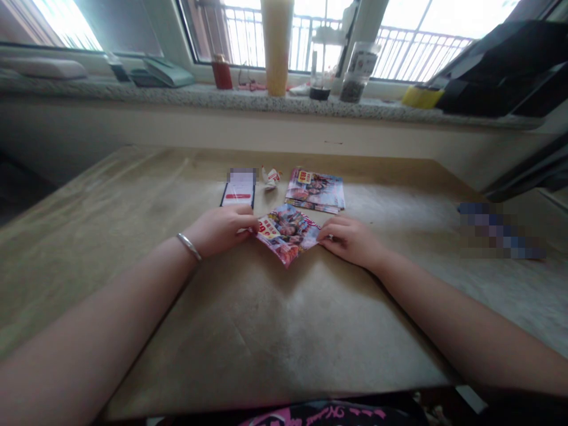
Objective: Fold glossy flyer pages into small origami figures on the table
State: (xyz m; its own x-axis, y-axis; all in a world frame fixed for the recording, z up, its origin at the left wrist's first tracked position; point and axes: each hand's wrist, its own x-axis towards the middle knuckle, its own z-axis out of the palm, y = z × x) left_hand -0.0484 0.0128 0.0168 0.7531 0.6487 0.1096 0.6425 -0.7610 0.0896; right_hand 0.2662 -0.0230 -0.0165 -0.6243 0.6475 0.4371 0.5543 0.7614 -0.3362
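Observation:
Between my two hands is a colourful printed paper sheet (290, 231), turned cornerwise with one point towards me and its sides partly folded. My left hand (228, 228), with a silver bangle at the wrist, pinches the sheet's left corner. At the right corner, the fingers of my right hand (348, 236) are closed on the paper. Just beyond it lies a stack of similar printed sheets (316, 189). A phone (239, 188) with a lit screen rests past my left hand, and a small folded paper piece (270, 177) sits between phone and stack.
The table (266, 343) reaches to the wall under a window. On the speckled sill (248, 100) stand a red container (222, 72), a tall yellowish column (277, 47), a clear jar (357, 71), a yellow object (421, 96) and black items (497, 77). A blurred-out object (501, 231) lies right.

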